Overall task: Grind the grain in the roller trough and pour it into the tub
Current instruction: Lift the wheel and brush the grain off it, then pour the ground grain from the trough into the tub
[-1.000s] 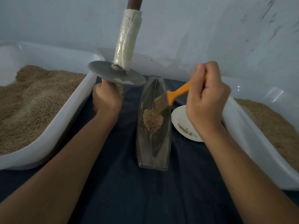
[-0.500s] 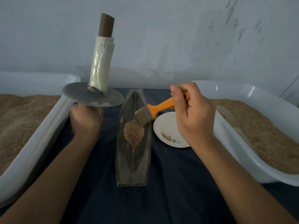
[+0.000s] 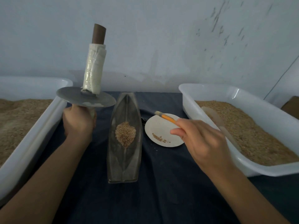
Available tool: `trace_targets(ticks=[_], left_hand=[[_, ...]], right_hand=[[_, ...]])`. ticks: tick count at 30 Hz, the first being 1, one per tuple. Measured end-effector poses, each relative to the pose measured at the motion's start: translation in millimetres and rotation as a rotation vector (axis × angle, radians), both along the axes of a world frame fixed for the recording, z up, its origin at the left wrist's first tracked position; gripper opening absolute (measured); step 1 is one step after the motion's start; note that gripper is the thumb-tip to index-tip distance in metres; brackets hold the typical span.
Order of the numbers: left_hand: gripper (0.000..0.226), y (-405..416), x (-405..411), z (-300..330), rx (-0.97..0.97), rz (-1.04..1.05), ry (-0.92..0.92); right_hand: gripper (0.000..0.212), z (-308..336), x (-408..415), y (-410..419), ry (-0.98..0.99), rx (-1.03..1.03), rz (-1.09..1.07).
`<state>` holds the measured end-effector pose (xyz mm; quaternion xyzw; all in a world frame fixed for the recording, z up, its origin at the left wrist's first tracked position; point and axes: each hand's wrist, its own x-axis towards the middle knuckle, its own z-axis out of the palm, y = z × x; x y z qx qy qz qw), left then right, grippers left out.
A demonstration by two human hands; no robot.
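Observation:
A boat-shaped metal trough [image 3: 124, 160] lies on the dark cloth in the middle, with a small heap of grain [image 3: 125, 134] in its groove. My left hand [image 3: 78, 122] grips the lower handle of the roller wheel [image 3: 85, 97], held upright left of the trough; its upper handle is wrapped in white tape. My right hand [image 3: 200, 143] holds an orange-handled brush [image 3: 165, 116] over a small white plate [image 3: 161, 131], to the right of the trough. White tubs of grain stand on the left [image 3: 32, 143] and right [image 3: 210, 101].
The plate carries a few stray grains. A pale scoop [image 3: 218, 123] lies in the right tub's grain. A grey wall closes the back. Dark blue cloth [image 3: 161, 191] covers the table between the tubs.
My right hand has lifted the brush out of the trough and carried it right, over the plate. The view has tilted up; my left hand still holds the roller upright.

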<state>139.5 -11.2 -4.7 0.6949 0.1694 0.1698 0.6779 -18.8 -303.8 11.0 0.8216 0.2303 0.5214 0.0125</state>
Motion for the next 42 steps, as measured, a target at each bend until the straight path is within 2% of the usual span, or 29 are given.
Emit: trace_targets(ticks=[2,5,6,9,10,13,15,17,19,21,23,25,26,27,31,33,37,39,42], left_hand=[[0.042,-3,-3,1,-0.133,0.011,-0.061],[0.078,-5,-9,5,-0.052,0.006,-0.076],[0.078,-5,-10,5,0.020,0.015,-0.066],[0.036,-2,-5,2,0.146,0.001,0.025],[0.035,0,-4,1,0.167,0.009,0.060],[0.053,-2,-6,4,0.096,0.023,0.118],[0.052,-4,-13,9,0.194,0.042,0.161],[0.043,-3,-14,10,0.335,0.032,0.172],[0.043,-3,-14,10,0.429,0.027,0.155],[0.049,-4,-16,15,0.492,0.006,0.127],[0.053,-6,-20,21,0.572,-0.025,0.095],[0.054,-5,-22,27,0.639,-0.052,0.078],[0.054,-5,-23,29,0.672,-0.062,0.072],[0.053,-4,-24,29,0.713,-0.074,0.056],[0.053,-8,-28,33,0.851,-0.166,0.018],[0.052,-10,-30,34,0.890,-0.175,0.002],[0.050,-13,-40,39,0.923,-0.146,-0.163],[0.035,-13,-50,43,0.929,-0.159,-0.347],[0.011,-10,-78,38,1.071,-0.008,-0.532]], right_hand=[[0.022,-13,-4,2,0.059,-0.020,-0.031],[0.025,-24,-10,2,0.207,-0.099,-0.053],[0.025,-25,-11,2,0.261,-0.138,-0.075],[0.019,-25,-13,6,0.455,-0.190,-0.142],[0.018,-26,-14,7,0.503,-0.176,-0.144],[0.025,-21,-18,11,0.704,-0.133,-0.171],[0.032,-17,-18,11,0.870,-0.133,-0.212],[0.033,-7,-14,14,0.932,-0.102,-0.214],[0.025,15,-5,26,0.795,0.017,-0.142],[0.016,42,12,39,0.483,0.123,-0.062],[0.052,70,38,53,0.327,0.056,-0.108],[0.082,96,64,70,0.331,-0.195,-0.228],[0.085,103,75,79,0.349,-0.290,-0.257],[0.080,106,84,86,0.374,-0.348,-0.255],[0.027,99,108,101,0.538,-0.417,-0.293],[0.010,96,115,100,0.565,-0.448,-0.333],[0.013,85,117,84,0.584,-0.397,-0.375],[0.019,80,117,78,0.556,-0.351,-0.406],[0.027,68,114,70,0.556,-0.299,-0.452]])
